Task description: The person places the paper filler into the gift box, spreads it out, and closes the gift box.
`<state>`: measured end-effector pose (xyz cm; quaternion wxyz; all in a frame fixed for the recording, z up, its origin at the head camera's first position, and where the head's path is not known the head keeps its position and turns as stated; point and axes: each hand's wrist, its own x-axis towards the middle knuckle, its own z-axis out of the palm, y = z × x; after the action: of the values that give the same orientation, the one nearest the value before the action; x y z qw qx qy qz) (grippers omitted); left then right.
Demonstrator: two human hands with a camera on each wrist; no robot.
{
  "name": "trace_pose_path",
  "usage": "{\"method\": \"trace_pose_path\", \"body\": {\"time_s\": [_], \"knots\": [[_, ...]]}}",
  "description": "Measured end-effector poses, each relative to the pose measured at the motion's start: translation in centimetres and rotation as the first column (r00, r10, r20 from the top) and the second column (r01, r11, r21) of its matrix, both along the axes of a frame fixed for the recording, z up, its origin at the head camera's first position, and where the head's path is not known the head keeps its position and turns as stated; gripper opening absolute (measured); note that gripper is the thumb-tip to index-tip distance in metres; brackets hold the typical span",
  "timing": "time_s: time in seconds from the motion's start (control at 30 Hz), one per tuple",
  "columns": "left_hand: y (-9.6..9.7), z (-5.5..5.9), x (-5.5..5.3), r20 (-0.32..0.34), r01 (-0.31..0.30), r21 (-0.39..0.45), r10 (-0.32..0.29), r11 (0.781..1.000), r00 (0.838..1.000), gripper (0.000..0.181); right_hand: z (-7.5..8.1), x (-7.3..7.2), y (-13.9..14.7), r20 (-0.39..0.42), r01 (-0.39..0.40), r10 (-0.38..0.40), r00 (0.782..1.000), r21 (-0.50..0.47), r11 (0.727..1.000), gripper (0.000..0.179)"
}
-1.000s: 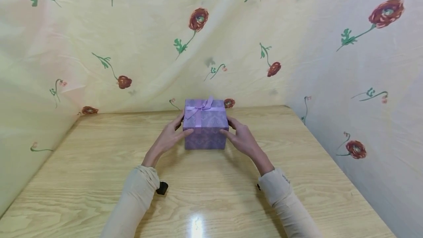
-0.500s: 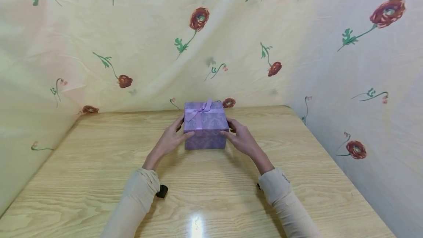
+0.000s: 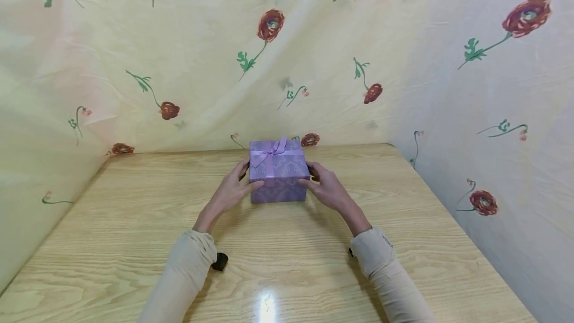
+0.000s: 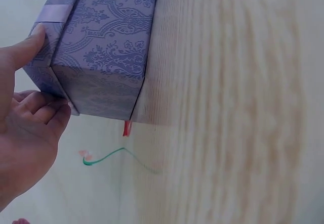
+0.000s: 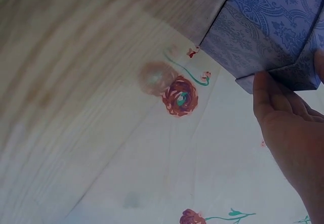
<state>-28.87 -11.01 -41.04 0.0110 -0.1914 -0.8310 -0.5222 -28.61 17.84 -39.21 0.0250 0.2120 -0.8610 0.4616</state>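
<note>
A purple patterned gift box stands toward the back of the table, its lid seated over the top. A lilac ribbon with a bow crosses the lid. At the left side, my left hand grips the lid, thumb on its front face and fingers at the side. My right hand holds the opposite side the same way. Close up in the left wrist view, fingertips are right at the lid's lower edge. The right wrist view shows fingers against the lid's edge above the box wall.
The wood-grain table extends in front of the box and to both sides. Floral cloth hangs behind it and along both sides. A small black piece shows at the left sleeve cuff.
The lid has moved down over the box, so less of the box's front wall shows. Both hands keep their grip, thumbs slightly lower with it.
</note>
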Motion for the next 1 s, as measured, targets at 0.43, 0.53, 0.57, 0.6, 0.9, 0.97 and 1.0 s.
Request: {"method": "trace_pose_path", "body": {"time_s": [0.43, 0.53, 0.57, 0.6, 0.9, 0.97, 1.0], "knots": [[-0.26, -0.11, 0.03, 0.051, 0.016, 0.014, -0.017, 1.0, 0.999, 0.09, -0.13, 0.12, -0.22, 0.014, 0.026, -0.026, 1.0, 0.008, 1.0, 0.056], [-0.26, -0.2, -0.03, 0.055, 0.016, 0.018, -0.017, 1.0, 0.998, 0.089, -0.13, 0.11, -0.23, 0.005, 0.023, -0.024, 1.0, 0.008, 1.0, 0.056], [-0.26, -0.23, -0.05, 0.056, 0.016, 0.017, -0.017, 1.0, 0.998, 0.089, -0.17, 0.06, -0.24, 0.003, 0.022, -0.022, 1.0, 0.008, 1.0, 0.056], [-0.28, -0.22, -0.06, 0.055, 0.016, 0.014, -0.017, 1.0, 0.998, 0.089, -0.18, 0.04, -0.25, 0.0, 0.02, -0.02, 1.0, 0.007, 1.0, 0.056], [-0.39, -0.18, 0.0, 0.042, 0.022, -0.019, -0.021, 1.0, 0.999, 0.094, -0.49, -0.16, -0.19, 0.007, 0.004, -0.004, 1.0, 0.005, 1.0, 0.059], [-0.53, -0.27, 0.22, 0.051, 0.031, -0.039, -0.029, 0.999, 0.998, 0.099, -0.46, -0.06, 0.06, 0.023, 0.004, -0.004, 1.0, 0.016, 1.0, 0.063], [-0.63, -0.34, 0.34, 0.058, 0.033, -0.051, -0.03, 0.998, 0.998, 0.102, -0.43, 0.04, 0.26, 0.034, 0.005, -0.006, 0.999, 0.024, 1.0, 0.067]]}}
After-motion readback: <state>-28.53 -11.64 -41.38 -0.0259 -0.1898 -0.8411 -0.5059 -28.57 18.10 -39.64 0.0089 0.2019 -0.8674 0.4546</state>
